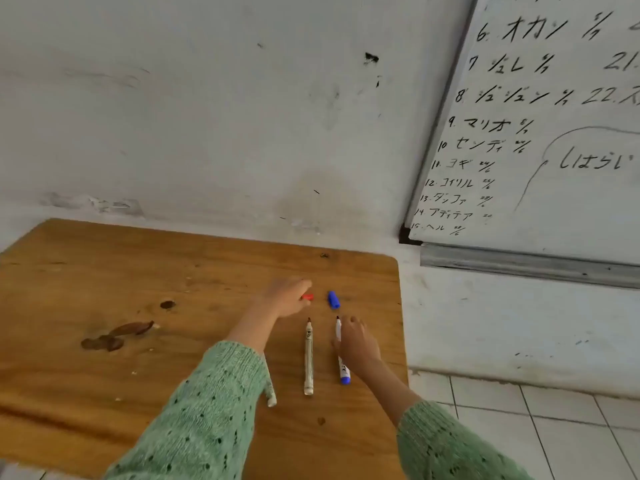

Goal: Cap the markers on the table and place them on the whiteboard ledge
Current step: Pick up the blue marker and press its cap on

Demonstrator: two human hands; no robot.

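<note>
Three uncapped markers lie side by side on the wooden table. The middle marker has a white barrel and a dark tip that points away from me. The blue marker lies to its right, with my right hand over its middle, thumb and fingers closed on the barrel. My left sleeve mostly hides the third marker. The fingertips of my left hand pinch a red cap. A blue cap lies loose just to its right. The whiteboard ledge runs beyond the table's right edge.
A whiteboard covered in writing hangs on the wall at the right, above the ledge. The table stands against a white wall and has dark stains on its left half. White floor tiles show beyond the table's right edge.
</note>
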